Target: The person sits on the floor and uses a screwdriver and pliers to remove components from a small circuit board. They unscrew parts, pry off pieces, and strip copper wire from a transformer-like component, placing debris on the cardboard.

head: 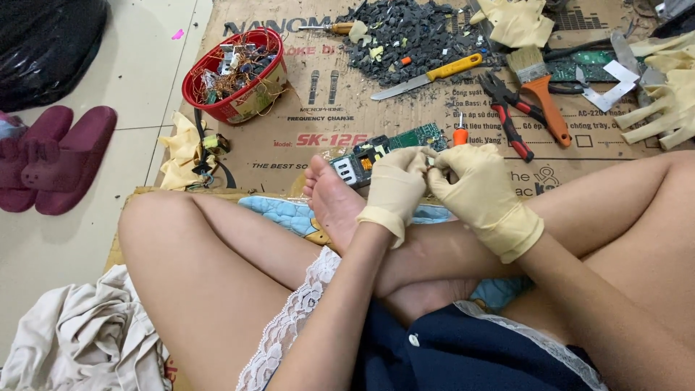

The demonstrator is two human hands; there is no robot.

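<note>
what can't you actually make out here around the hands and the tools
Head view only:
- What the left hand and right hand pinch between them: hidden by the gloved fingers.
- Green circuit board: near part covered by the left hand.
- Orange-handled screwdriver: tip hidden behind the right hand.
- Red bowl: its wires and parts too tangled to tell apart.

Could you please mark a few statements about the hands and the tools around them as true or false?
1. Both the left hand and the right hand wear cream gloves. True.
2. The hands meet at a green circuit board. True.
3. The red bowl is empty. False: it holds tangled wire and small parts.
4. The yellow-handled knife is in the right hand. False: it lies on the cardboard beside a pile of dark scraps.
5. A paintbrush with an orange handle lies near red-handled pliers. True.
</note>
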